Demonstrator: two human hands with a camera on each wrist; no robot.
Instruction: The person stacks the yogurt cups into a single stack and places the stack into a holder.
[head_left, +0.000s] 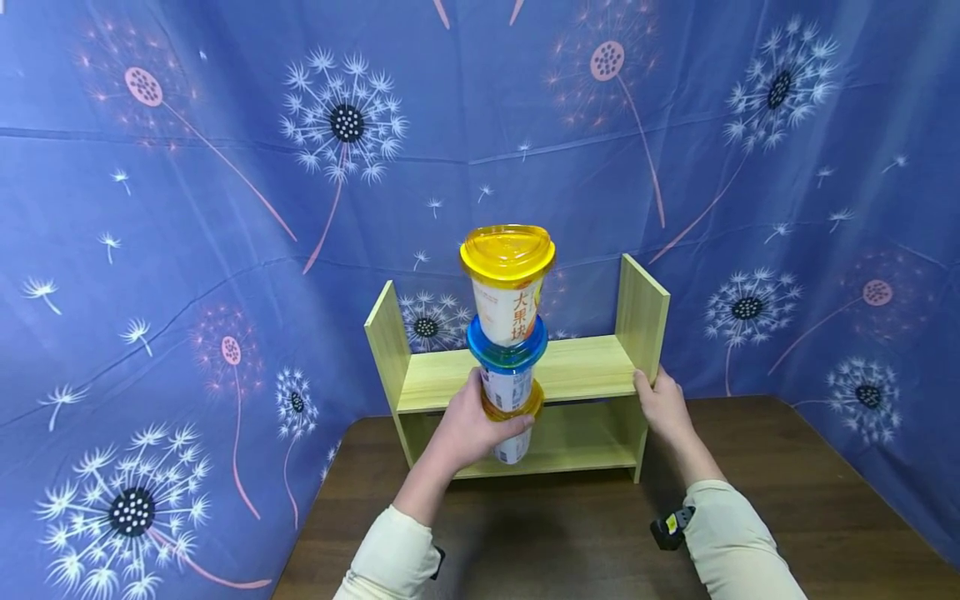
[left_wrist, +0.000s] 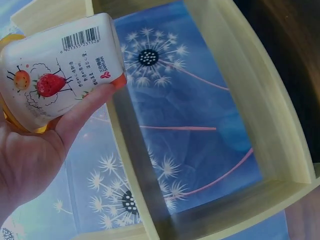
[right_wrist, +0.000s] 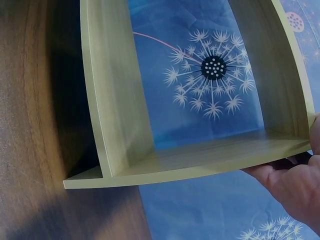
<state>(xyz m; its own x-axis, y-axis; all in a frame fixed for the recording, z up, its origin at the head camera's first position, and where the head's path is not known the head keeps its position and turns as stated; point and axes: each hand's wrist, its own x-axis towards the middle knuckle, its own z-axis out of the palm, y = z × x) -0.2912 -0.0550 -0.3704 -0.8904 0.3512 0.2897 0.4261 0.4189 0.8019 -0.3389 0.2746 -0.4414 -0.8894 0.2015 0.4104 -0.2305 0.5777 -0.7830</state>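
A column of three lidded cups stands in front of the wooden shelf (head_left: pixel 585 367) in the head view. The top cup (head_left: pixel 507 308) has a yellow lid, the middle cup (head_left: pixel 507 387) a blue lid, and the bottom cup (head_left: pixel 513 447) an orange-yellow lid. My left hand (head_left: pixel 468 429) grips the column low down, thumb across the front. Close up, the left wrist view has the held cup (left_wrist: pixel 75 55) with a strawberry print and barcode. My right hand (head_left: pixel 664 408) holds the shelf's right side panel (head_left: pixel 643 325), thumb at the front edge and fingers around the outer side.
Two boards of the shelf run between its upright sides, and it stands at the back of a dark brown wooden table (head_left: pixel 562 542). Behind hangs a blue curtain (head_left: pixel 225 208) with a dandelion print. A small black device (head_left: pixel 670 527) is on the right wrist.
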